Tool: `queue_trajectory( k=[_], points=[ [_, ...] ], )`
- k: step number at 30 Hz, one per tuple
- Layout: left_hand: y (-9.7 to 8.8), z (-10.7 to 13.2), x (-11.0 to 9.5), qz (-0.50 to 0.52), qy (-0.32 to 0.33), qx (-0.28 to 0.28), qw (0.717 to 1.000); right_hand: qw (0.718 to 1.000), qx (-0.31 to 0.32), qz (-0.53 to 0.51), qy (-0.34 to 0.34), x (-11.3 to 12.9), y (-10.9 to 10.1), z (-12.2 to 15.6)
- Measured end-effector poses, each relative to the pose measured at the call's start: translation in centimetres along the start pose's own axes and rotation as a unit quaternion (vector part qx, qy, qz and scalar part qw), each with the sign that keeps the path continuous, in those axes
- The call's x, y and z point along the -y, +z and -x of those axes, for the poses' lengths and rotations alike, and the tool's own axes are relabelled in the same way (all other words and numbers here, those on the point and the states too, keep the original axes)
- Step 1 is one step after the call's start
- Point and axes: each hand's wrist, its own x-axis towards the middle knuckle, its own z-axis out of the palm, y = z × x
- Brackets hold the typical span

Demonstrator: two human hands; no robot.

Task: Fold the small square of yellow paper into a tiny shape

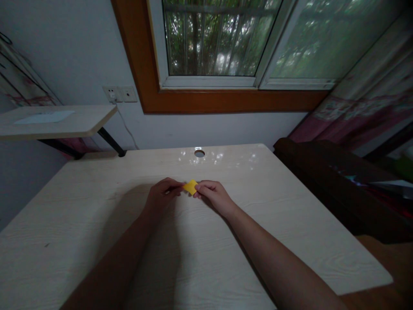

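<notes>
Between my two hands is a small yellow piece of folded paper [191, 187], roughly diamond-shaped, just above the pale wooden table [206, 249]. My left hand [164, 191] pinches its left corner between thumb and fingertips. On the other side, my right hand [213, 193] grips the right corner, thumb on top and the fingers partly hidden beneath. Whether the paper touches the tabletop I cannot tell.
A round cable hole [199, 153] lies near the table's back edge. At the left, a raised shelf [97, 120] on black legs holds a pale sheet [45, 117]. Behind are a wall socket [120, 94] with a cable and a window. Dark furniture [322, 185] stands right.
</notes>
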Motion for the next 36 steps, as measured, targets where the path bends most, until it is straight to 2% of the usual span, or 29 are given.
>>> queue_trajectory(
  k=[9, 13, 16, 19, 21, 23, 25, 31, 36],
  points=[
    [-0.1, -0.3, 0.4, 0.023, -0.047, -0.076, 0.996, 1.000, -0.019, 0.003, -0.016, -0.5, 0.1, -0.1],
    [0.1, -0.3, 0.0, 0.027, -0.051, -0.096, 0.994, 0.990, -0.077, 0.097, -0.066, -0.7, 0.2, -0.1],
    [0.2, 0.0, -0.4, 0.030, -0.065, -0.111, 0.991, 0.964, -0.130, 0.190, -0.131, -0.2, 0.2, -0.1],
    [0.2, 0.4, -0.9, 0.039, -0.099, -0.072, 0.992, 0.944, -0.163, 0.231, -0.169, 0.4, 0.2, 0.2],
    [0.3, 0.5, -1.1, 0.041, -0.119, -0.001, 0.992, 0.934, -0.175, 0.246, -0.190, 0.7, 0.3, 0.4],
    [0.4, 0.5, -1.3, 0.046, -0.110, 0.063, 0.991, 0.927, -0.172, 0.258, -0.212, 0.9, 0.5, 0.6],
    [0.5, 0.4, -1.4, 0.046, -0.090, 0.092, 0.991, 0.923, -0.148, 0.263, -0.240, 1.0, 0.7, 0.8],
    [0.4, 0.1, -1.6, 0.081, -0.080, 0.079, 0.990, 0.900, -0.077, 0.286, -0.319, 0.9, 0.9, 0.9],
    [0.3, 0.1, -1.9, 0.109, -0.094, 0.067, 0.987, 0.876, -0.051, 0.338, -0.340, 0.9, 0.7, 1.0]
  ],
)
